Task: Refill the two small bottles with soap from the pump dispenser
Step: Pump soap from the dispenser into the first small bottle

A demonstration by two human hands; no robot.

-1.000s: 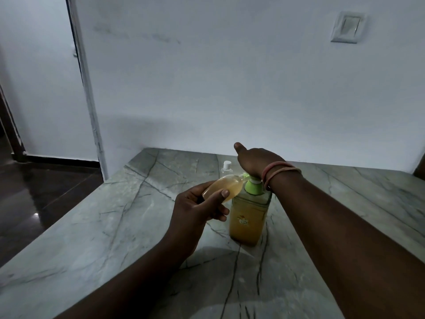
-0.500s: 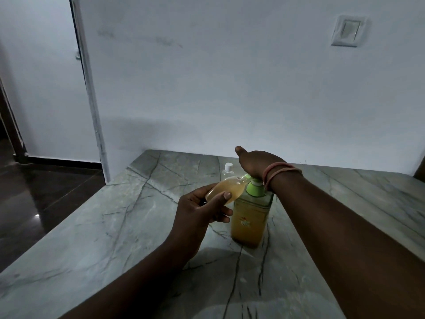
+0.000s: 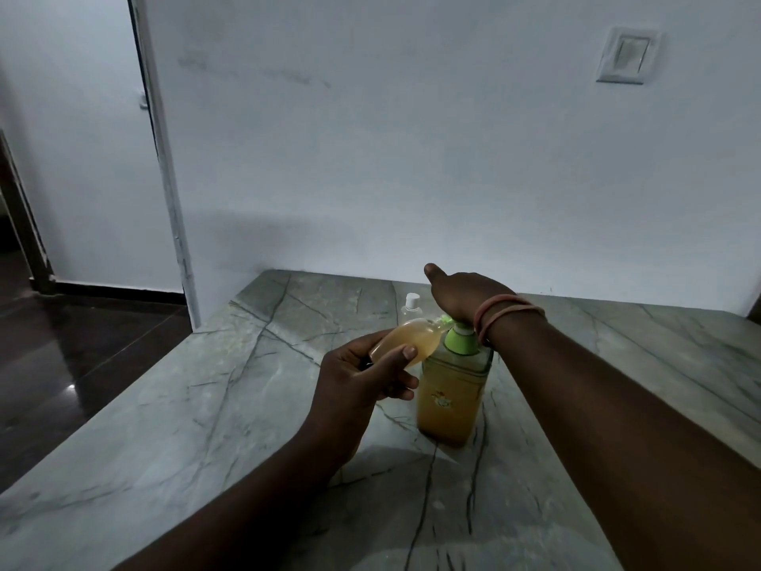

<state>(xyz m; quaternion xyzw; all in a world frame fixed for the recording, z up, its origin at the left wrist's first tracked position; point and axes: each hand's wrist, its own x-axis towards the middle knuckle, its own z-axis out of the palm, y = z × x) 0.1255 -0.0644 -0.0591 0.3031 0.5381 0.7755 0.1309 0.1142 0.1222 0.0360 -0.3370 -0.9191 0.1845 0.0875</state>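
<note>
The left hand (image 3: 362, 377) grips a tilted bottle (image 3: 405, 342), its mouth at the dispenser (image 3: 453, 389) spout; the right hand (image 3: 465, 294) presses the pump flat-palmed.

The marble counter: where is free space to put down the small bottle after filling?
Bare marble counter lies left of the left hand, out to the edge, and right of the pump dispenser, beyond the right forearm. It is crowded around the dispenser: the held small bottle, the right hand, and the second bottle behind.
</note>
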